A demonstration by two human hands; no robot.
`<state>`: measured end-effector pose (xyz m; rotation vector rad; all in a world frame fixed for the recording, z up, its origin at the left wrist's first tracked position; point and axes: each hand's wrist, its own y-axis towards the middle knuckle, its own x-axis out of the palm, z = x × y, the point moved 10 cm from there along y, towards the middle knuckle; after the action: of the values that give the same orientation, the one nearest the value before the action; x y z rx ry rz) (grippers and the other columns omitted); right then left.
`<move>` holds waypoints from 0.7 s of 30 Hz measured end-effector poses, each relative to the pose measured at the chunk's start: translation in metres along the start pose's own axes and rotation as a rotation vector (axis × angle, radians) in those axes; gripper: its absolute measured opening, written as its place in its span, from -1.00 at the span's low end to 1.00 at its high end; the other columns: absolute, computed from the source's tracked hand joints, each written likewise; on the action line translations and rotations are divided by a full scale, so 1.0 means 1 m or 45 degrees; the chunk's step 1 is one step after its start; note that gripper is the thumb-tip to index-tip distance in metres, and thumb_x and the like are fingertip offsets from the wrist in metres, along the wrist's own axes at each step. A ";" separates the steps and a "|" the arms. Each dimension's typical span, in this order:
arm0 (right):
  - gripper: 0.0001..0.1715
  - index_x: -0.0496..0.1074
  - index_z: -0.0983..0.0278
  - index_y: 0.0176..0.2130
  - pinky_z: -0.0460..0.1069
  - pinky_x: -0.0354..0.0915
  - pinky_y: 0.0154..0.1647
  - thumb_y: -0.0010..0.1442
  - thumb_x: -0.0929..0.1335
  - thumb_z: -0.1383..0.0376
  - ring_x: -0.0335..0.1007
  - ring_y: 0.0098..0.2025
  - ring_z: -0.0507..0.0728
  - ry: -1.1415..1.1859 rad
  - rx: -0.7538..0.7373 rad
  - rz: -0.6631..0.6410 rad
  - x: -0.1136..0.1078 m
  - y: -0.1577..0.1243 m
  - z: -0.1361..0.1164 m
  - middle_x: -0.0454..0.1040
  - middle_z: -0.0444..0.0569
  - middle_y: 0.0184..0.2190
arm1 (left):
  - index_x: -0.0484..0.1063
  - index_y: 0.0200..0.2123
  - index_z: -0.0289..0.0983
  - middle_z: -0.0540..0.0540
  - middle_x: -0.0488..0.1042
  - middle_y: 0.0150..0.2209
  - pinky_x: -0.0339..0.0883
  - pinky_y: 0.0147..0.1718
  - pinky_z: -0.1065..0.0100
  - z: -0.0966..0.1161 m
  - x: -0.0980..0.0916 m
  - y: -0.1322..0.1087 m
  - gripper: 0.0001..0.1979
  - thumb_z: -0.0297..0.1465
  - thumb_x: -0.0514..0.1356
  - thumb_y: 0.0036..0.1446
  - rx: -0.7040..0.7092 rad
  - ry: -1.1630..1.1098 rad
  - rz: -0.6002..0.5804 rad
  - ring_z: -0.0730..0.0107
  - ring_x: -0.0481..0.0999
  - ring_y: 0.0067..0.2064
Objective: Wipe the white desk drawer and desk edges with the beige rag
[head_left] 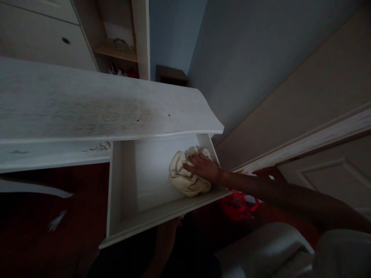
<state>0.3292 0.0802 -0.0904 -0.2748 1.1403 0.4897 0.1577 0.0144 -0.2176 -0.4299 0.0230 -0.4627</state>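
An open white drawer (150, 166) is pulled out from under a white tabletop (116, 112). In its right part lies a bunched cream-coloured cloth (188, 181). My right hand (203, 168) reaches in from the right and rests on top of the cloth, its fingers curled into the folds. Below the outside of the drawer front, my left hand (171, 224) is against the drawer, with its fingers bent and partly hidden in shadow. The rest of the drawer floor is bare and pale.
Dark smudges mark the tabletop. Behind it stand a white cabinet (37, 34) and an open shelf unit (116, 54) holding small items. A red bag (240, 204) sits on the dark red floor to the right. A panelled door (339, 181) is at the far right.
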 end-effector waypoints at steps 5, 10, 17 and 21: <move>-0.62 0.33 0.23 0.11 0.22 0.23 0.02 0.34 0.21 0.42 0.26 0.12 0.32 -0.009 0.120 0.019 0.004 0.024 0.032 0.27 0.26 0.20 | 0.54 -0.48 -0.27 -0.16 0.55 -0.45 0.46 -0.23 0.19 -0.003 -0.002 -0.001 -0.58 -0.01 0.21 -0.02 0.058 0.008 0.034 0.18 0.53 -0.35; -0.61 0.36 0.29 0.12 0.24 0.14 0.18 0.33 0.22 0.42 0.21 0.15 0.30 0.044 0.348 -0.016 0.013 0.048 0.068 0.30 0.28 0.14 | 0.53 -0.48 -0.26 -0.15 0.55 -0.44 0.47 -0.30 0.20 0.000 -0.002 -0.005 -0.54 0.04 0.18 0.01 0.094 -0.045 0.129 0.19 0.53 -0.37; -0.49 0.28 0.26 0.24 0.34 0.00 0.24 0.34 0.17 0.42 0.17 0.16 0.32 0.181 0.730 -0.007 0.025 0.070 0.092 0.30 0.29 0.13 | 0.53 -0.50 -0.26 -0.16 0.56 -0.44 0.48 -0.32 0.20 -0.010 0.000 -0.001 -0.55 0.04 0.22 -0.04 0.067 -0.073 0.097 0.15 0.55 -0.36; -0.39 0.27 0.23 0.25 0.26 -0.01 0.27 0.26 0.17 0.51 0.15 0.18 0.28 0.330 0.764 0.079 0.026 0.079 0.088 0.34 0.22 0.07 | 0.52 -0.51 -0.25 -0.13 0.54 -0.47 0.46 -0.29 0.19 -0.008 -0.001 -0.001 -0.56 0.03 0.18 0.00 0.085 -0.034 0.119 0.16 0.54 -0.37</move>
<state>0.3681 0.1944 -0.0758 0.2267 1.4956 0.1500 0.1553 0.0110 -0.2242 -0.3675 0.0016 -0.3644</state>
